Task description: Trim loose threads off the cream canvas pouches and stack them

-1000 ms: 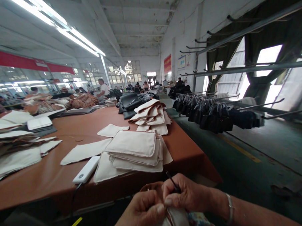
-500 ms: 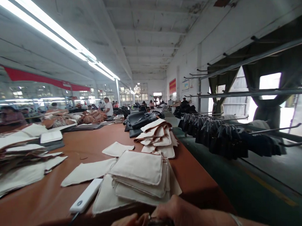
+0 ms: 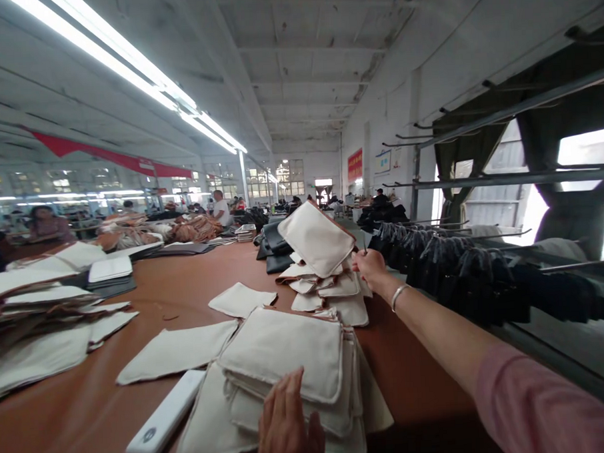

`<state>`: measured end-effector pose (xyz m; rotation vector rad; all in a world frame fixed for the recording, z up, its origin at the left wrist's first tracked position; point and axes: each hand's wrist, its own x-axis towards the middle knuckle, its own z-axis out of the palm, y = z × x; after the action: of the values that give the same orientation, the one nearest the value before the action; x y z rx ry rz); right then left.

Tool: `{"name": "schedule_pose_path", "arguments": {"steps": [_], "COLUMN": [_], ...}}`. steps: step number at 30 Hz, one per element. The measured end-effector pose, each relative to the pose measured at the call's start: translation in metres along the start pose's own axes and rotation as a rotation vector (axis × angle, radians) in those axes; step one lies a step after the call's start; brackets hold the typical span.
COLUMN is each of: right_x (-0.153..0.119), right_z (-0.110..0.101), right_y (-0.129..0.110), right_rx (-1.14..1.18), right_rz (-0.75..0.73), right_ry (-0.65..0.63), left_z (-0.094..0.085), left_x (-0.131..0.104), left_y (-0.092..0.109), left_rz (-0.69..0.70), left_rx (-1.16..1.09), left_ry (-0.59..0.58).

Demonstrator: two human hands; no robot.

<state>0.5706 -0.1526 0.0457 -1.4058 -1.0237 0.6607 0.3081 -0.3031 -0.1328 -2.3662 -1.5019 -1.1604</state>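
My right hand (image 3: pixel 371 270) reaches out over the far part of the table, its fingers closed at the right corner of a cream fabric panel (image 3: pixel 316 238) with brown edging. That panel is tilted up above a loose stack of similar panels (image 3: pixel 339 288). A small dark tip, too small to name, pokes up from the same hand. Low in the view, my left hand (image 3: pixel 288 421) is open, its fingers stretched over the front edge of the near stack of cream panels (image 3: pixel 287 350). Whether it presses on the stack I cannot tell.
A white power strip (image 3: pixel 165 416) lies left of the near stack. Single cream pieces (image 3: pixel 177 352) lie beyond it, and more piles (image 3: pixel 41 345) fill the left side. Black folded material (image 3: pixel 275 244) sits farther back. Racks of dark hanging goods (image 3: pixel 448 267) stand at right.
My right hand has gone from beside the left, low in view, out to the far stack. The tilted panel now shows there. My left hand has opened over the near stack.
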Motion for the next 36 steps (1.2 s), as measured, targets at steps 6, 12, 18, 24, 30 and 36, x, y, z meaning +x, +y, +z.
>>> {"name": "schedule_pose_path", "arguments": {"steps": [6, 12, 18, 24, 30, 36], "right_x": [-0.054, -0.105, -0.133, -0.148, -0.161, -0.178], "right_z": [0.003, -0.015, -0.007, 0.002, 0.002, 0.006], "right_y": [0.086, 0.115, 0.118, 0.113, 0.116, 0.124], "right_rx": [0.035, 0.164, 0.307, 0.413, 0.451, 0.421], "right_rz": [-0.012, -0.040, -0.037, 0.027, 0.070, 0.122], "right_ry": [-0.056, -0.044, -0.032, -0.029, 0.008, 0.007], "left_z": [0.041, 0.030, 0.037, 0.038, 0.037, 0.039], "left_x": [0.056, 0.075, 0.071, 0.066, 0.056, 0.065], "left_y": [-0.012, -0.019, -0.020, -0.015, -0.011, -0.003], "left_rz": [0.091, 0.156, 0.191, 0.149, 0.130, -0.128], "left_rx": [0.148, 0.125, 0.108, 0.045, -0.140, -0.476], "left_ry": [-0.506, -0.615, -0.593, -0.531, -0.534, -0.436]}}
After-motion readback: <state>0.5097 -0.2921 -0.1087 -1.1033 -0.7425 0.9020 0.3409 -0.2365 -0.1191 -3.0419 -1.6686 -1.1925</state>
